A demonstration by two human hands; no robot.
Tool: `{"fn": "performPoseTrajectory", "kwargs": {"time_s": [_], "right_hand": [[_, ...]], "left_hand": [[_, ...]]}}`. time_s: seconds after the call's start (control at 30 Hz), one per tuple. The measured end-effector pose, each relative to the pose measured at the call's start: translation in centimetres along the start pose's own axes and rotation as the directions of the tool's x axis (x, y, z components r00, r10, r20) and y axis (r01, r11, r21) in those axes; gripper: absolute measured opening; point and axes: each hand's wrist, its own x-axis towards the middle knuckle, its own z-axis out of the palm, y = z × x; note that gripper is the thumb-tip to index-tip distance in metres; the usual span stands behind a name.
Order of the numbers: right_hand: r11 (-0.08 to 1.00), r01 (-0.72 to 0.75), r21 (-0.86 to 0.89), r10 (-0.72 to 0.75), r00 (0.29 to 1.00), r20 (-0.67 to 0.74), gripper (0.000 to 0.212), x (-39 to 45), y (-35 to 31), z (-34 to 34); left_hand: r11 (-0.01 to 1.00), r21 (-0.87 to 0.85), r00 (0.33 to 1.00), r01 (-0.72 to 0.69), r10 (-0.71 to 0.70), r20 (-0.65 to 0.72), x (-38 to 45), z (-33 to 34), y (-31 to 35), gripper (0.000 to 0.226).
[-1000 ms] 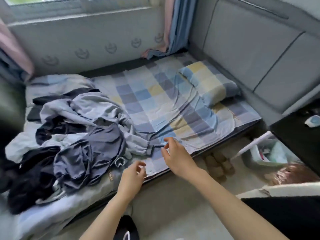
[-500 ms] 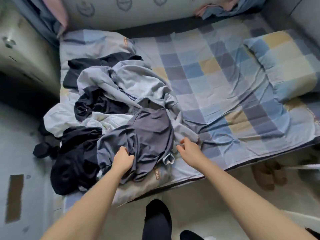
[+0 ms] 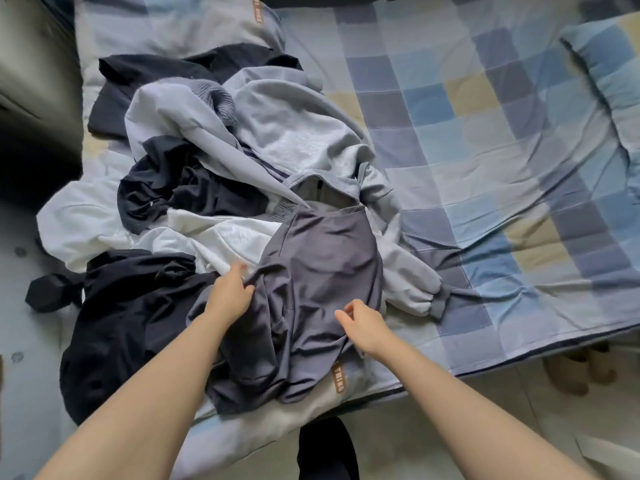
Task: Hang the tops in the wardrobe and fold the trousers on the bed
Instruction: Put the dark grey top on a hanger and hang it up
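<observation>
Clothes lie heaped on the checked blue-and-yellow bed [image 3: 467, 140]: a pale grey sweatshirt [image 3: 298, 140], a black garment [image 3: 124, 317], a white one [image 3: 86, 223]. On top near the edge, the smooth slate-grey top [image 3: 322, 265]; left hand [image 3: 230, 296] fingers grip its fold, right hand [image 3: 363, 325] fingers pinch it.

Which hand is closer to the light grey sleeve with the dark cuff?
Right. The right hand lies just beside the light grey sleeve with the dark cuff; the left hand is farther across the smooth dark grey garment.
</observation>
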Motion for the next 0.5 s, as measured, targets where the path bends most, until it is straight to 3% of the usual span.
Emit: {"fn": "performPoseTrajectory", "kwargs": {"time_s": [0.1, 0.2, 0.27, 0.37, 0.43, 0.5], "right_hand": [[0.997, -0.039, 0.072, 0.038, 0.999, 0.016, 0.044, 0.3, -0.6, 0.2], [0.991, -0.048, 0.124, 0.045, 0.999, 0.028, 0.056, -0.9, -1.3, 0.0], [0.996, 0.038, 0.075, -0.039, 0.999, 0.017, 0.061, -2.0, -1.5, -0.8], [0.987, 0.146, 0.065, -0.147, 0.989, 0.010, 0.020, -4.7, -2.2, -2.4], [0.986, 0.135, 0.099, -0.125, 0.987, -0.103, 0.022, -6.5, -2.2, -3.7], [0.977, 0.157, 0.147, -0.135, 0.980, -0.150, 0.025, -9.8, -1.8, -6.7]], "left_hand": [[0.926, -0.372, 0.997, -0.064, 0.074, 0.015, -2.7, -0.8, 1.8, 0.021], [0.698, -0.714, 0.984, -0.051, 0.157, 0.083, -8.1, -2.5, 6.1, 0.016], [0.583, -0.810, 0.954, -0.064, 0.275, 0.122, -11.9, -4.5, 9.2, 0.022], [0.482, -0.873, 0.882, -0.072, 0.440, 0.170, -16.9, -7.7, 13.1, 0.030], [0.438, -0.895, 0.846, -0.087, 0.507, 0.166, -19.3, -9.5, 14.8, 0.028], [0.404, -0.908, 0.853, -0.109, 0.507, 0.123, -21.2, -11.6, 16.3, 0.022]]}}
